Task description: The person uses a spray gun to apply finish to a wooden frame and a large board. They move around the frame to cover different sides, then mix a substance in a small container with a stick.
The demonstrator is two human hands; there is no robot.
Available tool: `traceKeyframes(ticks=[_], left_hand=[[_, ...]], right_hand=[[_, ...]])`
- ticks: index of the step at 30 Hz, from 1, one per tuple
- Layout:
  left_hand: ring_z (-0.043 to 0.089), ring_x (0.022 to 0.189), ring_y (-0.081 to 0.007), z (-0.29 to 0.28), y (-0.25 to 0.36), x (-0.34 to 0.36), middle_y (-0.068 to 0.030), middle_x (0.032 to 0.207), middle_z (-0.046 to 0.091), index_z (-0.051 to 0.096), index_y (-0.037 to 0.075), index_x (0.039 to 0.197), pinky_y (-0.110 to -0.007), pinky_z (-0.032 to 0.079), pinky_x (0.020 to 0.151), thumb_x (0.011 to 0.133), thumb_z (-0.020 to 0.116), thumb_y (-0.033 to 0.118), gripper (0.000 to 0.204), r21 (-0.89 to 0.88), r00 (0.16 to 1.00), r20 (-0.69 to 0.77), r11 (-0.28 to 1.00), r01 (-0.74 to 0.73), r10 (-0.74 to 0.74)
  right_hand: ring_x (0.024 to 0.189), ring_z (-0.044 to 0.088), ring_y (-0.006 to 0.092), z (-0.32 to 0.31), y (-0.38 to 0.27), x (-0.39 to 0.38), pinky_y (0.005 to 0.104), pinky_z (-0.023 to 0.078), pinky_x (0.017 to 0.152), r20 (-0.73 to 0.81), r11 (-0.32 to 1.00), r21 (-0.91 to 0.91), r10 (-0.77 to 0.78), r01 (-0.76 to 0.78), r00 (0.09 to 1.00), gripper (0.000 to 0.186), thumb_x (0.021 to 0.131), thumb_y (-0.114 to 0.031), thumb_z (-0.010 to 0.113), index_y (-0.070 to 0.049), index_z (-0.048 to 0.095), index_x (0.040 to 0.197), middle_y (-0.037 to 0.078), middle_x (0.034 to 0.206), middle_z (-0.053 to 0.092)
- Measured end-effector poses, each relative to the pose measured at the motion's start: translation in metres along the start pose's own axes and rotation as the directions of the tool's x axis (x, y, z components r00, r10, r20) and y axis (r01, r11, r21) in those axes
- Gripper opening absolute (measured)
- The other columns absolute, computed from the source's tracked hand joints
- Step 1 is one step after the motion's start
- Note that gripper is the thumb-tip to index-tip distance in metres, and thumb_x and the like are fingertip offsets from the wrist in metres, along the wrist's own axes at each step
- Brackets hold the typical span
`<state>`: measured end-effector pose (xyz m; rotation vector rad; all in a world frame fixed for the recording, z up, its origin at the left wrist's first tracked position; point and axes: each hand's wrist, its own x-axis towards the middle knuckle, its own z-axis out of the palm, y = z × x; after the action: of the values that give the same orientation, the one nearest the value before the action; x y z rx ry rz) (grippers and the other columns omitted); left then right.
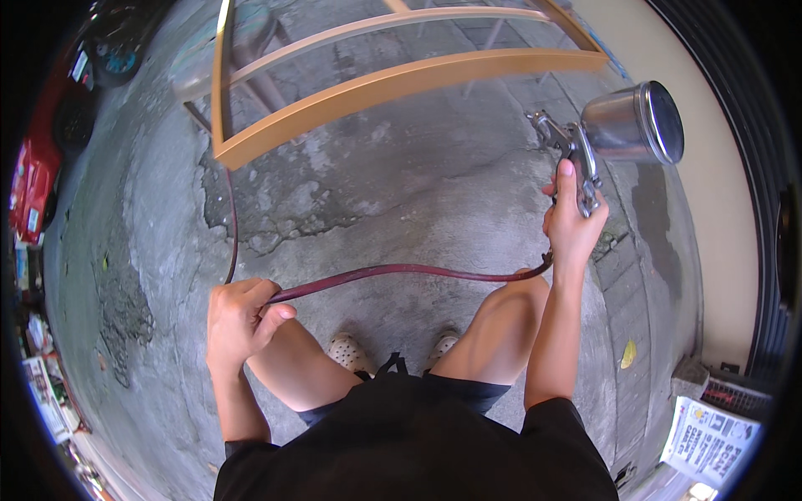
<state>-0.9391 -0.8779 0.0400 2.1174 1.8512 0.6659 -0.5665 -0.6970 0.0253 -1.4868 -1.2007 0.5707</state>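
My right hand (572, 221) grips a silver spray gun (576, 159) by its handle, thumb up, with a metal cup (618, 125) on the gun's right side. A dark red hose (393, 271) runs from below the gun across to my left hand (246, 326), whose fingers are wrapped round it. From there the hose goes up behind a wooden or gold-painted frame (409, 71), which stands raised at the top of the view, beyond both hands.
Concrete floor (376, 200) with a cracked patch lies below. Grey stool-like supports (188, 88) are under the frame. A red vehicle (33, 184) stands at the left, amid clutter. A pale wall (710, 242) edges the right, with a printed sign (706, 442) at lower right.
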Motion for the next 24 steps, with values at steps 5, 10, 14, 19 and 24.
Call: traceKeyframes(ticks=[5,10,14,19,24], left_hand=[[0.053,0.051,-0.0321,0.029,0.029,0.024,-0.0102,0.058,0.05,0.062,0.003,0.074,-0.041,0.039,0.048,0.087,0.064,0.058,0.056,-0.025,0.998,0.04,0.999,-0.045,0.046],[0.055,0.052,-0.0321,0.057,0.058,0.049,-0.0099,0.058,0.051,0.06,0.005,0.074,-0.04,0.04,0.047,0.086,0.068,0.054,0.051,-0.017,0.985,0.122,0.992,-0.122,0.123],[0.057,0.054,-0.0326,0.074,0.08,0.061,-0.0097,0.059,0.052,0.058,0.006,0.075,-0.041,0.042,0.048,0.086,0.068,0.052,0.048,-0.035,0.974,0.125,0.982,-0.184,0.187],[0.059,0.056,-0.0334,0.093,0.104,0.076,-0.0105,0.061,0.053,0.055,0.005,0.075,-0.043,0.044,0.049,0.088,0.068,0.049,0.047,-0.112,0.96,0.169,0.972,-0.208,0.225],[0.058,0.057,-0.0355,0.094,0.1,0.076,-0.0122,0.062,0.053,0.058,0.004,0.079,-0.043,0.043,0.051,0.09,0.066,0.048,0.045,-0.142,0.969,0.162,0.976,-0.164,0.187]], right_hand=[[0.05,0.055,0.0095,-0.022,0.028,0.059,0.0275,0.041,0.048,-0.101,1.0,-0.014,-0.008,0.006,0.995,0.041,0.094,-0.036,0.07,0.004,0.068,0.081,0.006,0.062,0.063],[0.04,0.05,0.0108,-0.049,0.056,0.119,0.0281,0.036,0.038,-0.175,0.994,-0.103,-0.038,0.02,0.984,0.043,0.096,-0.041,0.064,0.0,0.069,0.084,0.006,0.065,0.063],[0.039,0.052,0.0128,-0.06,0.079,0.171,0.0295,0.038,0.039,-0.252,0.99,-0.143,-0.051,0.015,0.966,0.049,0.094,-0.046,0.066,0.001,0.07,0.08,0.007,0.062,0.064],[0.038,0.053,0.0156,-0.087,0.089,0.241,0.0318,0.04,0.039,-0.384,0.962,-0.271,-0.076,-0.034,0.92,0.053,0.094,-0.049,0.064,0.002,0.071,0.08,0.008,0.061,0.065],[0.041,0.054,0.0148,-0.099,0.074,0.244,0.0302,0.04,0.037,-0.349,0.992,0.029,-0.107,0.125,0.931,0.047,0.096,-0.042,0.064,0.002,0.069,0.079,0.008,0.064,0.064]])
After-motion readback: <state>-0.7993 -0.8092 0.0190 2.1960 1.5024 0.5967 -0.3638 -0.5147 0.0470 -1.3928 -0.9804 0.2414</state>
